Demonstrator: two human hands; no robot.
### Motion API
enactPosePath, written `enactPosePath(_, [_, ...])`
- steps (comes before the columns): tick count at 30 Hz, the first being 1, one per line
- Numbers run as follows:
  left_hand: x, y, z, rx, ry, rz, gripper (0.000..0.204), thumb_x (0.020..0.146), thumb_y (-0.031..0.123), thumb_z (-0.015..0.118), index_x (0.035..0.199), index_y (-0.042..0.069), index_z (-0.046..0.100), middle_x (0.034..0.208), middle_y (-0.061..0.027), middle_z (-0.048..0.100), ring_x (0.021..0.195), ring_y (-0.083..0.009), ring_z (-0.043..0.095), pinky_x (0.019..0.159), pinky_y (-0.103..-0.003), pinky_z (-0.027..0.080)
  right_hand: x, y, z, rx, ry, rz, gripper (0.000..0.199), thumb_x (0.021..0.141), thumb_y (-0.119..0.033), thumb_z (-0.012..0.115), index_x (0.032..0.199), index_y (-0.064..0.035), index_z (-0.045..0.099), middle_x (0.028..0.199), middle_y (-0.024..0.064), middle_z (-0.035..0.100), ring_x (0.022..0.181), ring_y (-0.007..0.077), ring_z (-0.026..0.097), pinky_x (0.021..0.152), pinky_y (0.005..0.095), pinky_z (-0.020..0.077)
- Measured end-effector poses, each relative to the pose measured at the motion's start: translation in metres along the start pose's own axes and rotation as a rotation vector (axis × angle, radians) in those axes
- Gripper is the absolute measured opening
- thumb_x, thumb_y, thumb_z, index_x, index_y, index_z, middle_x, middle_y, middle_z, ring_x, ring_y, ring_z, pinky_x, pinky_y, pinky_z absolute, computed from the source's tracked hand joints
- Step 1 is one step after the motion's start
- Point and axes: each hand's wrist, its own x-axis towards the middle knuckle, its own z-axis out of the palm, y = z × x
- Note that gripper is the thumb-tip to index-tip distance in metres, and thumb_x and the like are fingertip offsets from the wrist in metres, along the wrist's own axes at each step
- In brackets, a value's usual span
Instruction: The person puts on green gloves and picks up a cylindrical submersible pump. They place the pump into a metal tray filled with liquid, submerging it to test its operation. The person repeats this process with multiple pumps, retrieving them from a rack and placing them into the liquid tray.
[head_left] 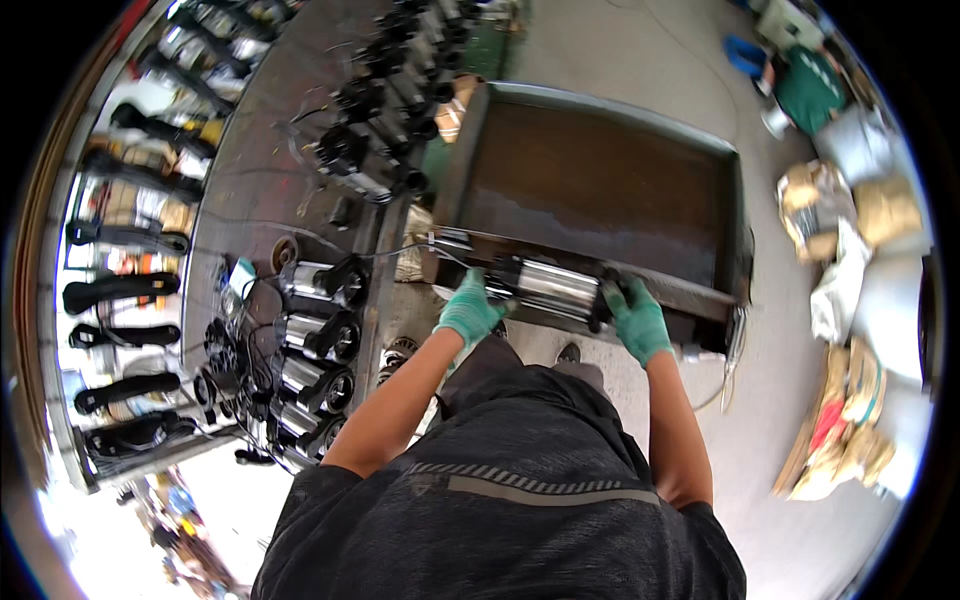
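A motor-like silver cylinder with black ends [558, 288] lies sideways between my hands, over the near edge of a shallow metal tank [610, 262]. My left hand [472, 308], in a green glove, closes around its left end, where some silver metal shows by the fingers. At the right end my right hand [637, 316], gloved alike, grips the black cap. A thin grey cable [395, 251] runs from near the left end toward the bench. Brownish liquid seems to cover the tank's floor. My fingers hide part of both ends.
To the left, a dark bench [262, 165] carries a row of similar silver cylinders [318, 336] and a farther row of black-ended units [375, 165]. Beyond it, a rack [130, 235] holds several black parts. Sacks and cardboard [845, 420] lie on the floor at right.
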Motion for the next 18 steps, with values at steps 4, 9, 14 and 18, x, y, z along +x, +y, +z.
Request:
enactPosePath(4, [-0.019,-0.007,-0.077,-0.182,0.088,-0.045,0.060,0.086,0.028,0.079,0.134,0.001,0.057,0.123,-0.0193,0.067,0.114,-0.0355,0.064,0.099,-0.040,0.049,0.008,-0.002,0.003,-0.078,-0.001,0.031,0.065,0.096,-0.042,0.064,0.147,-0.0047,0.047,0.132,0.0234,0.063,0.123,0.0333,0.061,0.103,0.0369,0.0458])
enactPosePath(9, [-0.016,-0.083,-0.293,0.006,0.936,0.082,0.037,0.088,0.009,0.072,0.122,0.001,0.062,0.112,-0.0145,0.071,0.100,-0.0243,0.070,0.087,-0.035,0.054,0.017,0.028,0.006,0.086,-0.072,-0.068,0.058,0.096,-0.021,0.065,0.148,-0.0083,0.044,0.129,0.0110,0.063,0.114,0.0204,0.059,0.099,0.0316,0.0464])
enactPosePath(14, [0.009,-0.172,-0.508,0.059,1.415,-0.071,0.072,0.086,0.019,0.079,0.145,-0.004,0.044,0.126,-0.0220,0.065,0.112,-0.0336,0.065,0.097,-0.037,0.051,0.013,0.012,0.014,0.179,-0.034,0.132,0.059,0.092,-0.004,0.066,0.146,-0.0137,0.047,0.115,0.0027,0.061,0.098,0.0129,0.057,0.088,0.0258,0.0470])
enactPosePath(18, [0.024,-0.167,-0.592,0.090,1.472,-0.060,0.108,0.074,0.041,0.088,0.151,-0.008,0.032,0.122,-0.0261,0.067,0.107,-0.0357,0.068,0.091,-0.039,0.053,0.017,0.014,0.011,0.318,-0.111,0.171,0.064,0.090,0.008,0.058,0.150,-0.0115,0.045,0.122,0.0055,0.062,0.103,0.0164,0.058,0.092,0.0290,0.0485])
